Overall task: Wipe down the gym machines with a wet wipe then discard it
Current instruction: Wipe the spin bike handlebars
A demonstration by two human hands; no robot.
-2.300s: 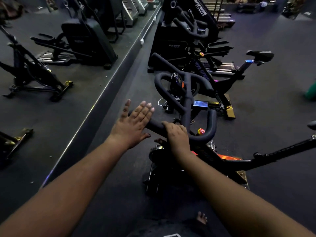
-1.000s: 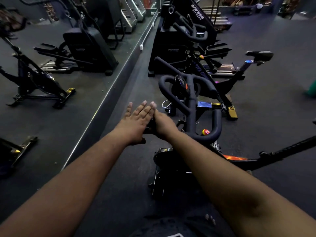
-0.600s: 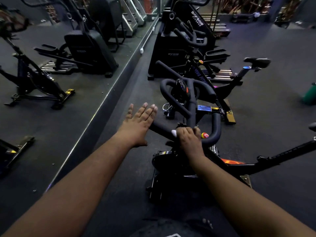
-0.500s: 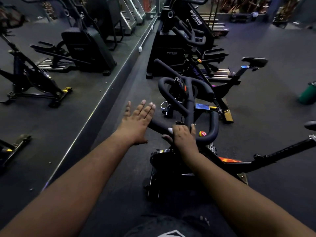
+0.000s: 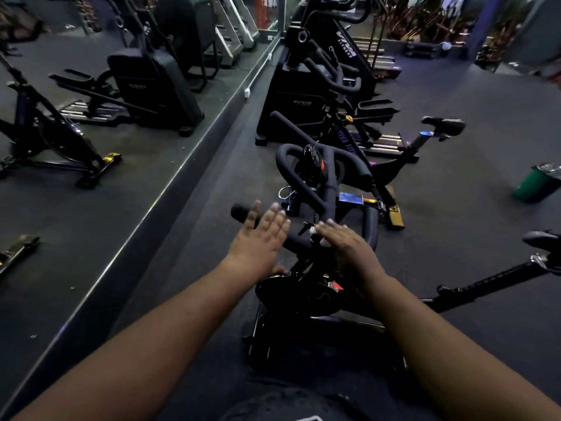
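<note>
A white wet wipe (image 5: 322, 236) is being pressed onto the bike handlebar (image 5: 329, 189) under the flat right hand (image 5: 346, 246); the left hand (image 5: 261, 238) is being held wide, fingers straight.

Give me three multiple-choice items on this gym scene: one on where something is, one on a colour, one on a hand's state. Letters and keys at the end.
1. Where does the right hand lie?
A. on the bike saddle
B. on the black handlebar of the nearest bike
C. on the floor

2. What colour is the bin at the far right edge?
A. green
B. red
C. white

3. How is the left hand held?
A. curled round a bottle
B. clenched in a fist
C. fingers straight, holding nothing

Key: 1 B, the hand rests on the bar with a bit of white wipe showing at its fingertips. 2 A, its body is plainly green. 3 C, its fingers stretch out flat over the bar's left end.
</note>
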